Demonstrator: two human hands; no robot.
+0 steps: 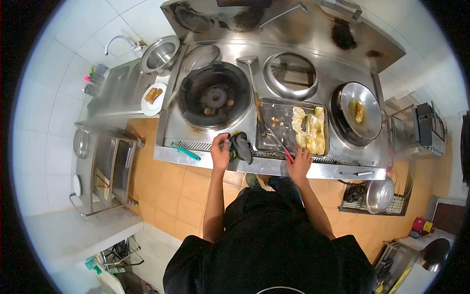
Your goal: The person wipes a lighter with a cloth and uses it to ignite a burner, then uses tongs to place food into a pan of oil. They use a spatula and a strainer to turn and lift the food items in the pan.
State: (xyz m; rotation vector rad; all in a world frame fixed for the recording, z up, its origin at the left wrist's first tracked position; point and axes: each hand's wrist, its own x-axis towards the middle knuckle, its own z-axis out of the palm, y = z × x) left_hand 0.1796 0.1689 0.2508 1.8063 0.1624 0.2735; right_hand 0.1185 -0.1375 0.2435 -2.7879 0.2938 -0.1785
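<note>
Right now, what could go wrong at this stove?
The roll in the wok could over-brown: neither the left hand nor the right hand is at it. The green tool lies near the front edge, close to the left hand; a sweep might knock it off. The cloth sits beside the burner and could scorch if that's hot, which I can't tell.

The right hand point(299, 162) touches a red-handled tool point(289, 155) beside pale rolls point(309, 131).
</note>
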